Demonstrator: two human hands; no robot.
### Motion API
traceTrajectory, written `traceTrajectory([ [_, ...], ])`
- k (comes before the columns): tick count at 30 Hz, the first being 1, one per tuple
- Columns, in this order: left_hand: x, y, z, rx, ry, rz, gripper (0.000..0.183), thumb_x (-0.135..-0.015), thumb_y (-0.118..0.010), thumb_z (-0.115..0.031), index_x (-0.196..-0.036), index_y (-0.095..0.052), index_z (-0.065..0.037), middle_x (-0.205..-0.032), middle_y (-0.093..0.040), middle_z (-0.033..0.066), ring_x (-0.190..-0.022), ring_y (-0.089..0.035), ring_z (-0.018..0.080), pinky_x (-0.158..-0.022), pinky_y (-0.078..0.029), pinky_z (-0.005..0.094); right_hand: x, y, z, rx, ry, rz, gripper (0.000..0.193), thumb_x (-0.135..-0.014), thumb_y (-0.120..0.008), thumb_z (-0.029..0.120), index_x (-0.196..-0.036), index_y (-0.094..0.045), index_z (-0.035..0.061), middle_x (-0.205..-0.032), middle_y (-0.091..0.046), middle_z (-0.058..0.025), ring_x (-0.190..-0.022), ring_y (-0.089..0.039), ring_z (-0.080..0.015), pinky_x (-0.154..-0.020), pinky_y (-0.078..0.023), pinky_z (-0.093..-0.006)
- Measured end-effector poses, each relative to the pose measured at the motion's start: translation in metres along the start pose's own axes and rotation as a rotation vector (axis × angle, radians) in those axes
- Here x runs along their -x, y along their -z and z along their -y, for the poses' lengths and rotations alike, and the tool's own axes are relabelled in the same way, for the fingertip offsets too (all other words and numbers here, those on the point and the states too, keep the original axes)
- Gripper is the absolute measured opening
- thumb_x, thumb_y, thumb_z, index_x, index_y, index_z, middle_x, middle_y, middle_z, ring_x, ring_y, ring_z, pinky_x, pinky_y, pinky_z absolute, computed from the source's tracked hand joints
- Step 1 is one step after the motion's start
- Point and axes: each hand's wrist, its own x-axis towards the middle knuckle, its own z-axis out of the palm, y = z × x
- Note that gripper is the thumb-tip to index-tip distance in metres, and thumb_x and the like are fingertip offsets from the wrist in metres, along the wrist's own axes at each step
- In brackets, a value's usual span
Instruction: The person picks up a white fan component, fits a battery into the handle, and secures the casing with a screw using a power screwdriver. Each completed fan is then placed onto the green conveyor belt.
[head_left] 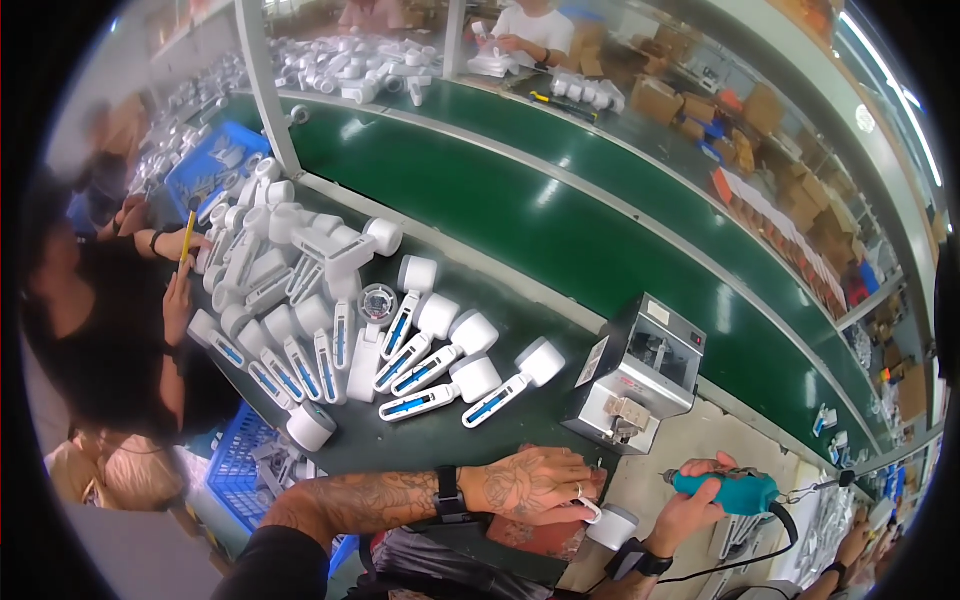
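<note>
My left hand (535, 487), with a dark band at the wrist and a ring on one finger, reaches across the near edge of the bench. Its fingers are curled down over a white round-headed handheld device (615, 527), most of whose handle is hidden beneath them. Under that hand lies a worn reddish-brown pad (537, 538). To the right, my right hand (694, 505) is wrapped around a teal electric screwdriver (735, 491), its tip pointing left towards the left hand. A black cord and a coiled metal hanger run from the screwdriver's back end.
Many similar white devices (420, 355), several with blue strips in their handles, cover the bench at left. A grey metal machine (640, 375) stands ahead of my hands. Beyond runs a green conveyor belt (480, 190). A co-worker (110, 310) sits at left; a blue crate (240, 465) is below.
</note>
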Motion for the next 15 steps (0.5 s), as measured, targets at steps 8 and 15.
traceTrajectory([
  [8,-0.003,0.003,0.002,0.035,-0.005,0.072,0.043,-0.084,-0.076,-0.041,-0.104,-0.067,-0.005,-0.099,-0.066,0.0104,-0.091,-0.064,0.0291,-0.078,-0.055,0.0375,0.000,0.022,-0.003,-0.099,-0.043,0.076,0.062,-0.090,-0.072,0.047,-0.122,-0.050,-0.0017,-0.082,-0.054,-0.0050,-0.074,-0.053,-0.0164,-0.070,-0.046,-0.0313],
  [15,-0.006,0.003,0.003,0.068,-0.012,0.086,0.032,-0.088,-0.074,-0.030,-0.110,-0.067,-0.008,-0.101,-0.067,0.0099,-0.092,-0.065,0.0282,-0.080,-0.055,0.0371,0.004,0.019,0.002,-0.105,-0.074,0.081,0.064,-0.088,-0.075,0.046,-0.122,-0.050,-0.0022,-0.083,-0.056,-0.0058,-0.073,-0.054,-0.0176,-0.068,-0.047,-0.0320],
])
